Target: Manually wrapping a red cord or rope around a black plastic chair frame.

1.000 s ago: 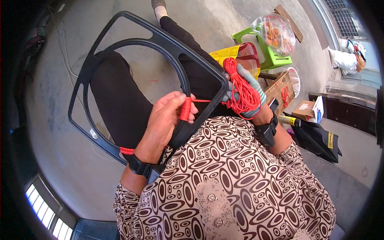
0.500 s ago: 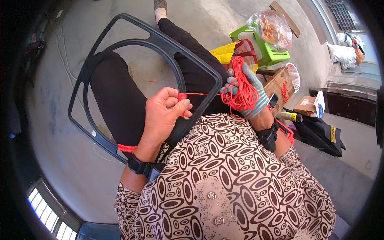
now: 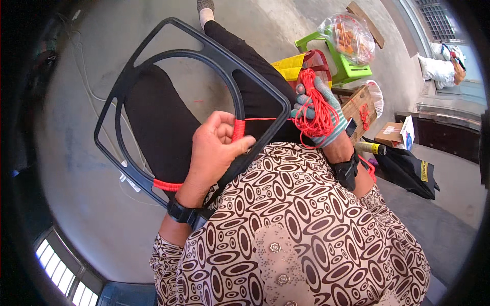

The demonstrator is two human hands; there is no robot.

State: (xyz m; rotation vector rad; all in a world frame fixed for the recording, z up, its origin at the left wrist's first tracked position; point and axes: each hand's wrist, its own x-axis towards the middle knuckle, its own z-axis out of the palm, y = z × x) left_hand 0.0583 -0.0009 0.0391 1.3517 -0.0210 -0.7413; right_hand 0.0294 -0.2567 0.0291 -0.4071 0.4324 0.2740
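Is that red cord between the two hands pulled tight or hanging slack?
Tight: the red cord runs as a straight line from the wrapped spot under the left hand to the bundle in the gloved right hand.

Left hand (image 3: 217,150) covers the black frame (image 3: 168,43) where the red cord wrap (image 3: 238,130) sits, so can't see how far the wrap runs under the fingers. Right hand (image 3: 319,115): palm hidden by the red cord bundle (image 3: 314,109). Frame's near edge hidden by the patterned shirt (image 3: 301,229). Bag contents (image 3: 349,33) too blurry to ID.
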